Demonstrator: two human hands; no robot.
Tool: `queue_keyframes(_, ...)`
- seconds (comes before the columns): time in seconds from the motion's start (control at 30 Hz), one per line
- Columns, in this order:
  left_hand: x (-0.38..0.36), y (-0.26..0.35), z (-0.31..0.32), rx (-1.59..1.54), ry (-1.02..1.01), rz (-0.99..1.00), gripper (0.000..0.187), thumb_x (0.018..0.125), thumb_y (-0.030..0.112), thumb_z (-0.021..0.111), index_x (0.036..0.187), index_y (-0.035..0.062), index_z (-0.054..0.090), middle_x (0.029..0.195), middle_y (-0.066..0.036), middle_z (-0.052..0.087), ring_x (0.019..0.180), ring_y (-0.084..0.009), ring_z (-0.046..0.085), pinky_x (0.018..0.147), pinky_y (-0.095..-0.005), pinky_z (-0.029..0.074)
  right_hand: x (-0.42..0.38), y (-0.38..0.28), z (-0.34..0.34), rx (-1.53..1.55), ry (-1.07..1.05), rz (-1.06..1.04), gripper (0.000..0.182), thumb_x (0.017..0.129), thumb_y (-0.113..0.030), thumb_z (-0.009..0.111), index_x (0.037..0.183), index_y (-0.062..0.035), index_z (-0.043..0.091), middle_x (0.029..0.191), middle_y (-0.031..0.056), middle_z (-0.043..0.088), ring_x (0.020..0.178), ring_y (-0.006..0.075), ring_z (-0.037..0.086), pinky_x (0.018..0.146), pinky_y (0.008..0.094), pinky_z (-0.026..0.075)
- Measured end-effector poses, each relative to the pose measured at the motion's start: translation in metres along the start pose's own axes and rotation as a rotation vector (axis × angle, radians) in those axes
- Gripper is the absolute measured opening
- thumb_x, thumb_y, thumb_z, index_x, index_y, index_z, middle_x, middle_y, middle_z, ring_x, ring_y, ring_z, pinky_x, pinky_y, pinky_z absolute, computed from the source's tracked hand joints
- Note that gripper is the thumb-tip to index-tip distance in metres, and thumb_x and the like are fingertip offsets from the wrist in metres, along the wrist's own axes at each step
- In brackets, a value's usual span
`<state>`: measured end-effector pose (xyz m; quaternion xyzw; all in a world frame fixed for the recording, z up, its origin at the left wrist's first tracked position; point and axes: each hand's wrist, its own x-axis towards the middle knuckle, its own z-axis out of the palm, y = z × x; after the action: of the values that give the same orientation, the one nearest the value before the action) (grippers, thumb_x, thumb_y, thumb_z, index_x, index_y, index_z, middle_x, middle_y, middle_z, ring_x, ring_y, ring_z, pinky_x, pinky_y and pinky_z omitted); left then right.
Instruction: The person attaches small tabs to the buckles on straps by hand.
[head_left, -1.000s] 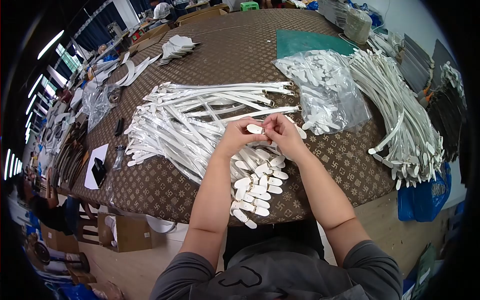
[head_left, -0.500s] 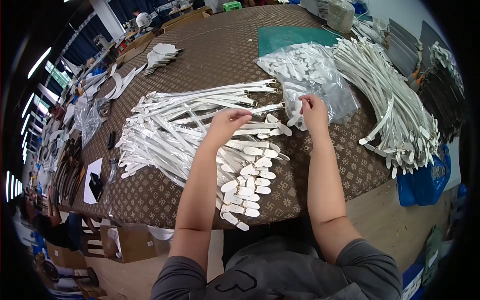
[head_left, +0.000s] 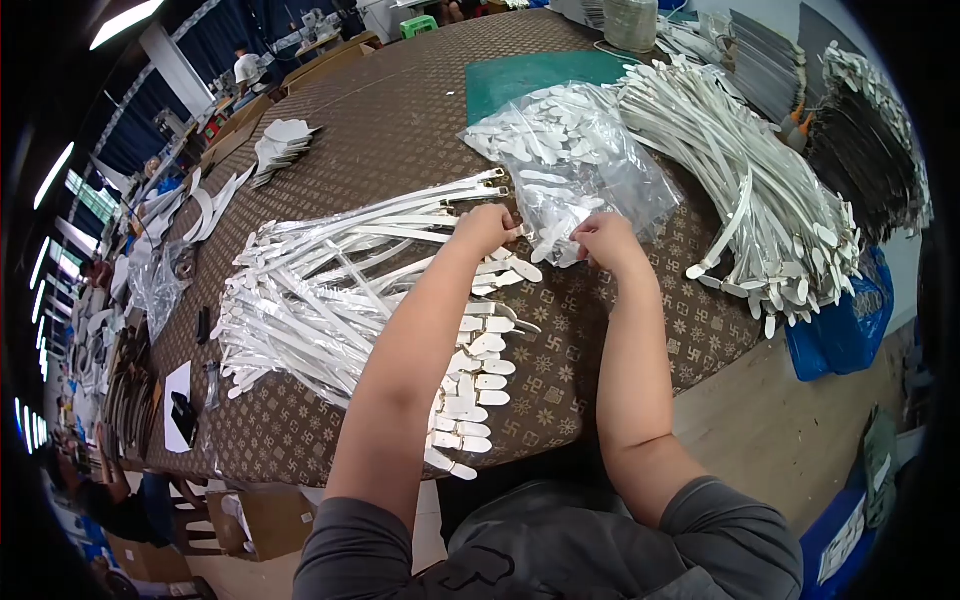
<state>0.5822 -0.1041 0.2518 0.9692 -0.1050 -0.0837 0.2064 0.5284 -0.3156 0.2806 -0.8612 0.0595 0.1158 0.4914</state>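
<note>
White straps [head_left: 300, 290] in clear film lie in a wide pile on the patterned brown tablecloth, with white tabs and buckles at their right ends. My left hand [head_left: 485, 230] is closed on the buckle end of one strap at the pile's upper right. A clear plastic bag [head_left: 570, 140] of small white tabs lies just beyond. My right hand [head_left: 607, 240] is at the bag's near edge, fingers pinched beside some white tabs [head_left: 562, 235]; what they hold, if anything, is too small to make out.
Another bundle of white straps [head_left: 740, 190] lies at the right, over a blue bag [head_left: 850, 320]. A green mat [head_left: 500, 90] is under the plastic bag. White pieces [head_left: 280, 148] are stacked at the back left; a black object [head_left: 184, 415] rests on white paper. People are in the background.
My left hand has moved right to the strap's buckle end and closed on it. My right hand has come down to the tabs at the bag's near edge. The view has shifted.
</note>
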Motion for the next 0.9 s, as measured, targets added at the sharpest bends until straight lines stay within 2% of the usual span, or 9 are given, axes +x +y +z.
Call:
queue_keyframes(0.03,-0.002,-0.004,-0.001,0.010,-0.007,-0.002,0.024,0.077,0.017,0.067,0.096,0.0048,0.062,0.088,-0.012,0.064,0.083,-0.0284,0.060,0.074,-0.0362,0.047,-0.003,-0.002,0.003,0.011,-0.003,0.004,0.013,0.080,-0.009,0.057,0.083,-0.0017,0.067,0.064,0.0097,0.064,0.063,0.0186,0.063,0.058,0.0311,0.048)
queue_keyframes(0.13,-0.017,-0.009,-0.013,-0.049,0.095,0.185,0.022,0.079,0.016,0.067,0.095,0.0037,0.059,0.071,-0.004,0.058,0.072,-0.0139,0.056,0.062,-0.0282,0.045,-0.008,-0.009,0.015,0.002,-0.116,-0.044,0.011,0.078,-0.009,0.062,0.083,0.0003,0.066,0.066,0.0091,0.063,0.058,0.0145,0.060,0.054,0.0289,0.047)
queue_keyframes(0.17,-0.023,-0.011,-0.017,-0.045,0.097,0.179,0.022,0.079,0.016,0.067,0.095,0.0037,0.059,0.071,-0.004,0.058,0.072,-0.0139,0.056,0.062,-0.0282,0.045,-0.007,-0.010,0.019,0.005,-0.121,-0.049,0.011,0.078,-0.009,0.062,0.083,0.0003,0.066,0.066,0.0091,0.063,0.058,0.0145,0.060,0.054,0.0289,0.047)
queue_keyframes(0.27,-0.054,-0.003,-0.033,-0.464,0.052,0.069,0.015,0.083,0.013,0.063,0.091,0.0028,0.057,0.073,-0.002,0.054,0.072,-0.0080,0.051,0.062,-0.0235,0.044,-0.001,-0.005,0.034,0.093,0.096,-0.371,0.012,0.076,-0.008,0.067,0.083,0.0012,0.064,0.067,0.0067,0.062,0.054,0.0105,0.057,0.050,0.0255,0.046)
queue_keyframes(0.4,-0.081,-0.009,-0.028,-0.783,0.054,0.219,0.013,0.086,0.009,0.059,0.097,0.0026,0.056,0.082,-0.003,0.055,0.074,-0.0061,0.050,0.065,-0.0219,0.043,-0.018,-0.027,0.050,0.412,-0.025,-0.483,0.013,0.077,-0.010,0.069,0.088,-0.0024,0.064,0.067,0.0007,0.060,0.052,0.0078,0.052,0.046,0.0228,0.042)
queue_keyframes(0.57,-0.124,-0.016,-0.039,-0.722,0.097,0.212,0.021,0.086,0.007,0.059,0.106,0.0029,0.055,0.089,-0.003,0.056,0.078,-0.0078,0.053,0.071,-0.0231,0.044,-0.026,-0.036,0.054,0.419,-0.243,-0.436,0.013,0.079,-0.008,0.068,0.088,-0.0014,0.063,0.068,0.0007,0.059,0.053,0.0078,0.053,0.047,0.0216,0.042)
queue_keyframes(0.67,-0.138,-0.035,-0.037,-0.504,0.178,0.175,0.030,0.083,0.004,0.061,0.112,0.0034,0.052,0.094,-0.004,0.058,0.084,-0.0106,0.056,0.077,-0.0251,0.045,-0.025,-0.034,0.062,0.554,-0.351,-0.448,0.013,0.078,-0.010,0.069,0.084,-0.0001,0.063,0.066,0.0020,0.060,0.054,0.0077,0.055,0.049,0.0220,0.044)
queue_keyframes(0.8,-0.152,-0.020,-0.033,-0.320,0.437,0.360,0.033,0.080,0.002,0.064,0.111,0.0026,0.053,0.097,-0.005,0.060,0.088,-0.0131,0.057,0.081,-0.0275,0.045,-0.033,-0.039,0.077,0.617,-0.396,-0.370,0.012,0.079,-0.009,0.069,0.081,0.0005,0.062,0.066,0.0022,0.060,0.051,0.0079,0.054,0.046,0.0219,0.043)
queue_keyframes(0.9,-0.156,0.002,-0.033,-0.453,0.432,0.301,0.036,0.078,0.003,0.067,0.111,0.0029,0.053,0.100,-0.006,0.060,0.091,-0.0134,0.057,0.082,-0.0283,0.045,-0.037,-0.040,0.094,0.650,-0.357,-0.433,0.017,0.081,-0.014,0.067,0.075,0.0003,0.061,0.063,0.0022,0.060,0.050,0.0081,0.054,0.045,0.0221,0.043)
